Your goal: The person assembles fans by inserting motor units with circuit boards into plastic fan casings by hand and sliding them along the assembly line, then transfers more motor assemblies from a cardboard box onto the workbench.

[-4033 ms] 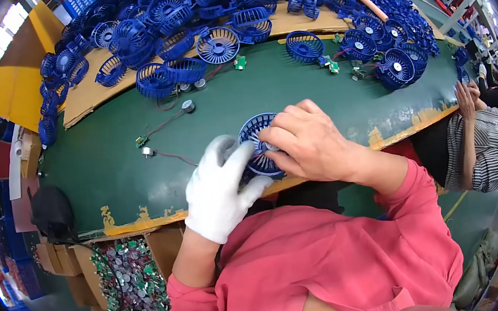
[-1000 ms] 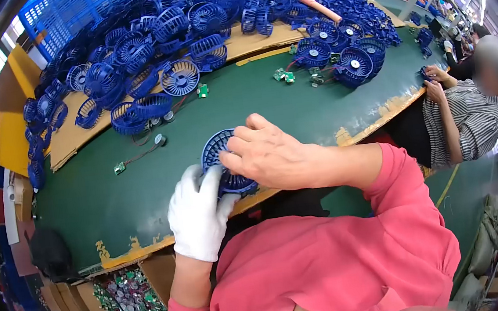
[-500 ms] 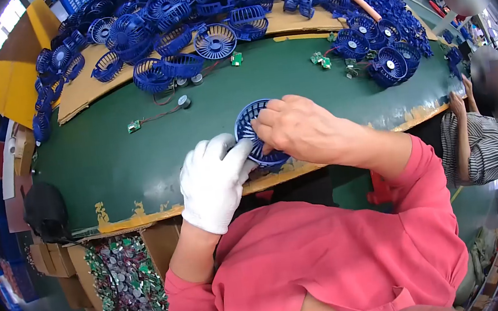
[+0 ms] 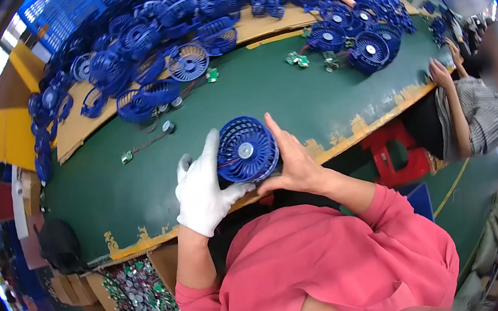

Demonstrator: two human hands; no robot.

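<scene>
A round blue plastic fan housing [image 4: 260,161] with slatted sides is held between my two hands above the green table's near edge. At its centre sits a small silver motor [image 4: 245,150], with a thin red wire running to the left. My left hand [image 4: 200,193], in a white glove, grips the housing's left side, its thumb below. My bare right hand [image 4: 299,167] holds the right side with fingers upright along the rim and thumb near the bottom. Left of the housing, a loose motor [image 4: 168,127] wired to a green circuit board [image 4: 127,157] lies on the table.
Blue housings [image 4: 138,42] are heaped on cardboard along the back, and several with motors [image 4: 370,49] stand at the right. An open box of motors and boards [image 4: 145,299] is below left. A co-worker's hand [image 4: 440,74] rests at the right edge, near a red stool [image 4: 393,154].
My right hand has come out of the housing's inside and now holds its outer right side. The housing now faces me, with the motor showing at its centre. The view has shifted slightly.
</scene>
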